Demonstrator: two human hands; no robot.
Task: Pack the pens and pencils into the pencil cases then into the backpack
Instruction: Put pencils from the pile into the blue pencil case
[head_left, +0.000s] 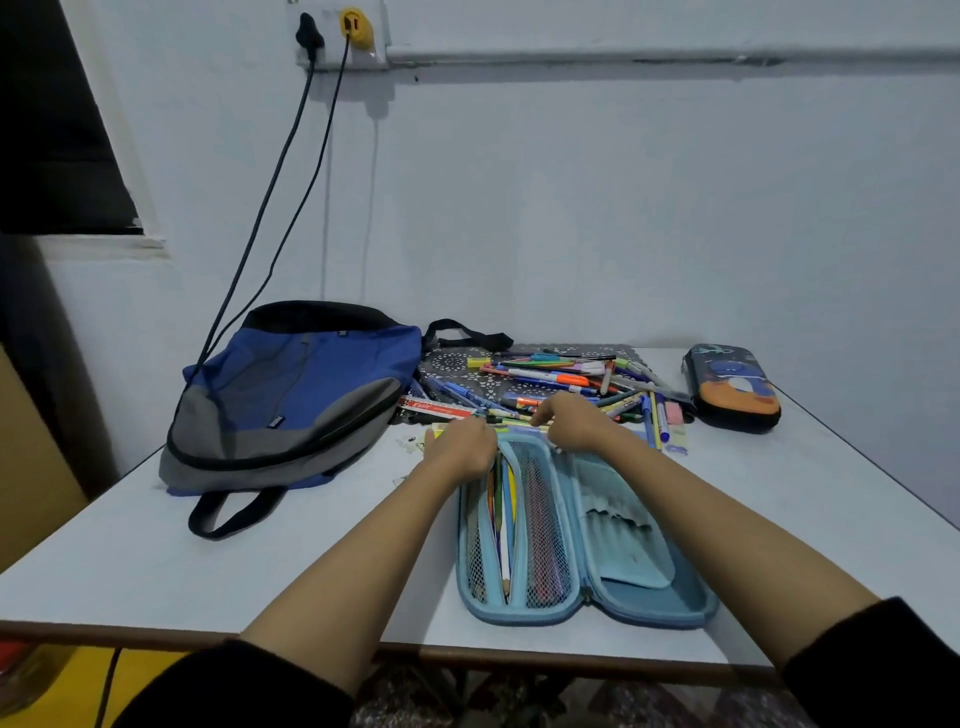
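A light blue pencil case (623, 551) lies open on the white table (260, 561), with pencils in its left mesh pocket. My left hand (460, 449) and my right hand (571, 423) are at its far end, fingers curled; what they hold is hidden. Beyond them a pile of pens and pencils (561, 382) lies on a patterned mat. A blue and grey backpack (296, 395) lies flat at the left. A dark pencil case (732, 387) with an orange picture lies shut at the right.
A red ruler (436, 408) and a pink eraser (674, 413) lie beside the pile. Two cables (270, 208) run from a wall socket down behind the backpack. The table's front edge is near me.
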